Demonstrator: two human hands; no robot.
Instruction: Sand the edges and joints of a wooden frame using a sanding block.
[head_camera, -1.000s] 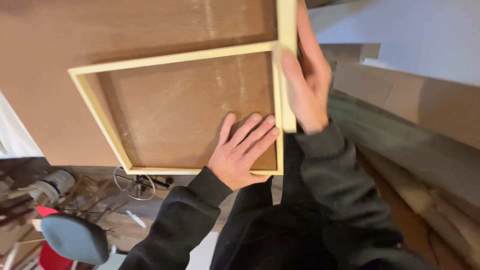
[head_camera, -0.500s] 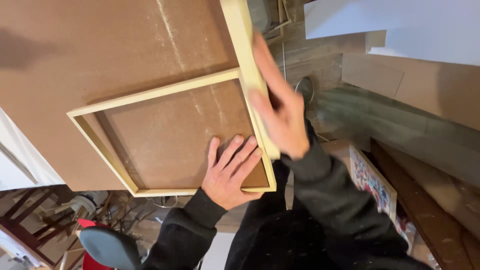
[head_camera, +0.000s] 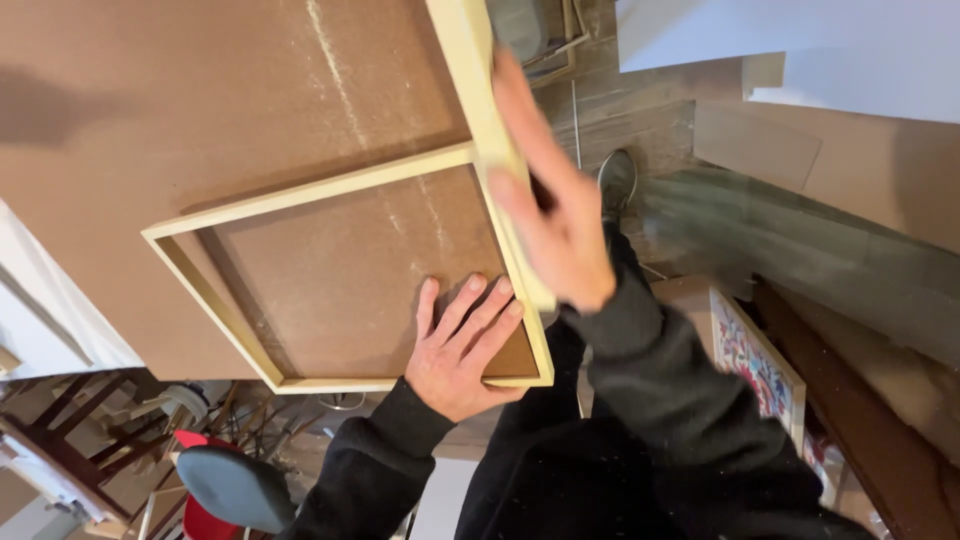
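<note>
Against the brown board (head_camera: 200, 110), I'm pressing my left hand (head_camera: 462, 345), fingers spread flat, inside the pale wooden frame (head_camera: 300, 205); right hand (head_camera: 555, 215), fingers together, is rubbing the frame's right rail. Next likely needs steady pressure along it.

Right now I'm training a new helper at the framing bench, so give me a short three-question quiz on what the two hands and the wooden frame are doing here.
1. True or false: the left hand lies flat on the brown board inside the pale wooden frame.
2. Which part of the frame does the right hand press on? A) the far left corner B) the long strip on the right side C) the bottom rail
3. Fill in: low on the left, beneath the board's edge, stands a chair with a ____ seat.

Key:
1. True; its fingers are spread near the frame's lower right corner.
2. B
3. grey
</note>
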